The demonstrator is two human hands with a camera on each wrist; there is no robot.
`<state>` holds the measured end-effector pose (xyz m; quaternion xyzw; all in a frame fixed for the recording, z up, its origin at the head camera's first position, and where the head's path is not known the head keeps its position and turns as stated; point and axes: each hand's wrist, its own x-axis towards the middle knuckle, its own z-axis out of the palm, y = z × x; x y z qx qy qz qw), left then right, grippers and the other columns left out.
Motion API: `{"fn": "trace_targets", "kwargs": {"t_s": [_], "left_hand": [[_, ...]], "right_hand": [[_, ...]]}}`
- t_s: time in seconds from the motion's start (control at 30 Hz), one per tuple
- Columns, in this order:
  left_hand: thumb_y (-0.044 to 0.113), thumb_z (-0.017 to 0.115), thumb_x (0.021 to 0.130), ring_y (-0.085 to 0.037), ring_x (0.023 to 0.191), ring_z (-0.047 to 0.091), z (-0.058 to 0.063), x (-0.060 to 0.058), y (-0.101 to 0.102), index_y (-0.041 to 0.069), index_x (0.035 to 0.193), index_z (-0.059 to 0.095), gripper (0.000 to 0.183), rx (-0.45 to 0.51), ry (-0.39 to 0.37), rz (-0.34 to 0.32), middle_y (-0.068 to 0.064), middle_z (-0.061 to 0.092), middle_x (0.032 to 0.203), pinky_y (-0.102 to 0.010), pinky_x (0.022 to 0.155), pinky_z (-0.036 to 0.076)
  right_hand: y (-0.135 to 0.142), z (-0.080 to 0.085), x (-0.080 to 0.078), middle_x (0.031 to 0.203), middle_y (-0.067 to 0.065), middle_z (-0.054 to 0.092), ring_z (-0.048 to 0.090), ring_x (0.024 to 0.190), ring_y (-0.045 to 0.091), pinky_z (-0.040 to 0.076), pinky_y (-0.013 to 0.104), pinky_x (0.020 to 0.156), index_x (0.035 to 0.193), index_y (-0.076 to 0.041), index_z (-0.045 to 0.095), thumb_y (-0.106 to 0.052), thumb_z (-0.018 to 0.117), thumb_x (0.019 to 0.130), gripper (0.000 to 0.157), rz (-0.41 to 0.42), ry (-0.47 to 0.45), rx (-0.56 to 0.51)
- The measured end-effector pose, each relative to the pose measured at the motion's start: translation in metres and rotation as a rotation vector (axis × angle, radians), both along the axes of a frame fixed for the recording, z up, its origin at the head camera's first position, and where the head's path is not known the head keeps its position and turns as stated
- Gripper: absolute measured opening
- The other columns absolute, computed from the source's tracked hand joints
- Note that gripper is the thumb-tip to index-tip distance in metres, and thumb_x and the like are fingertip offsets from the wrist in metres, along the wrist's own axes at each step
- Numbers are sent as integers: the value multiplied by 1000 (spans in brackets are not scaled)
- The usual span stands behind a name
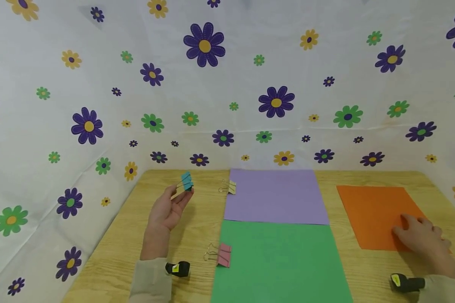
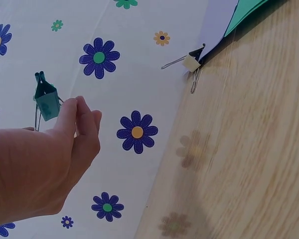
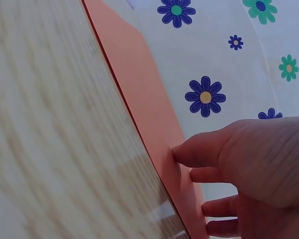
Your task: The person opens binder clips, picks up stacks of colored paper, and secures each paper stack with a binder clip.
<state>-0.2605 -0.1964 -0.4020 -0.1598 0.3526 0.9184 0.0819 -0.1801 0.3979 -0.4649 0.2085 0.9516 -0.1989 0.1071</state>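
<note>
In the head view my left hand [image 1: 168, 210] is raised above the table's left side and pinches a blue binder clip [image 1: 187, 181] by its wire handles. The same binder clip [image 2: 47, 102] shows teal in the left wrist view, its folded spine toward the camera. My right hand [image 1: 422, 237] rests on an orange sheet of paper [image 1: 375, 214] near its right front corner. In the right wrist view the thumb and fingers stand apart, their tips on the orange sheet [image 3: 139, 84].
A purple sheet [image 1: 274, 195] lies at the back middle, with a green sheet [image 1: 280, 261] in front of it. A cream binder clip [image 1: 231, 187] sits on the purple sheet's left edge, a pink binder clip [image 1: 224, 255] on the green one's. Flowered cloth [image 1: 242, 75] stands behind the table.
</note>
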Motion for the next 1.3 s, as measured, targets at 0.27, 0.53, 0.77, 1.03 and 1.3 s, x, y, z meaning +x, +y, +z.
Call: {"fn": "trace_targets", "kwargs": {"t_s": [0.27,0.53,0.77,1.03,1.3], "left_hand": [[23,42,107,-25,98,71,-10,4,9,11,115,31,18,5,-14,-46,-16,61,104,-29,101,47],[27,45,107,-21,95,71,-1,4,5,14,114,32,19,-22,-24,-65,-14,67,98,-28,99,49],[32,44,107,-13,92,66,4,3,4,17,109,36,17,-120,-9,-89,-9,71,94,-25,94,52],[31,42,107,-13,94,62,5,2,5,16,117,32,20,-196,-2,-75,-6,63,95,-26,94,51],[30,43,107,-17,103,60,6,-1,6,17,121,32,22,-192,-8,-70,-8,57,102,-27,99,49]], "right_hand": [[7,2,12,135,53,11,11,125,72,21,75,100,137,15,24,-27,45,99,60,-112,-5,-27],[7,7,10,128,54,20,22,118,70,26,72,97,135,19,23,-24,47,96,62,-115,-32,-18],[7,11,7,121,54,27,31,111,67,34,70,93,127,25,23,-26,53,94,68,-146,-35,4],[10,11,8,107,46,28,31,104,57,38,61,90,117,28,28,-38,48,97,72,-226,-130,7],[11,13,11,99,42,32,34,102,53,33,60,96,106,28,40,-36,48,98,66,-195,-172,84]]}}
